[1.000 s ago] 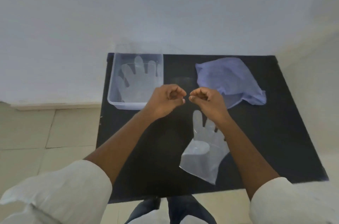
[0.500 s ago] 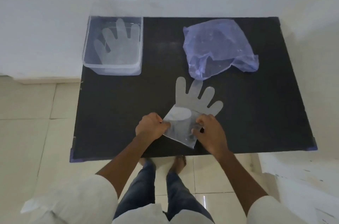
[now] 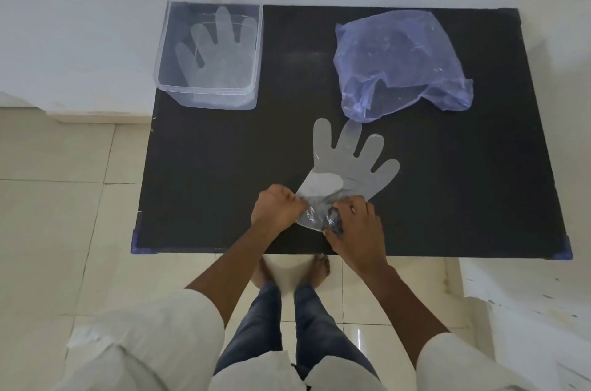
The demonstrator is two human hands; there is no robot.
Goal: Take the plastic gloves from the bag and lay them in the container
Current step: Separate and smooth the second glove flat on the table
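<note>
Near the front edge of the black counter (image 3: 204, 186), you are pinching the cuff of a clear plastic glove (image 3: 347, 166) with both hands: your left hand (image 3: 277, 211) is gripping the cuff's left side in a closed grip, and your right hand (image 3: 358, 232) is closing its fingers over the crumpled right side of the same cuff. That glove is lying flat on the counter with its fingers spreading toward the back right, its fingertips reaching just short of the blue plastic bag (image 3: 399, 61), which is sitting crumpled near the back right of the counter. At the back left corner, a clear container (image 3: 160, 70) is holding another glove (image 3: 217, 54) lying flat inside it, fingers pointing toward the back edge. You are standing at the counter's front edge on pale floor tiles (image 3: 64, 198).
</note>
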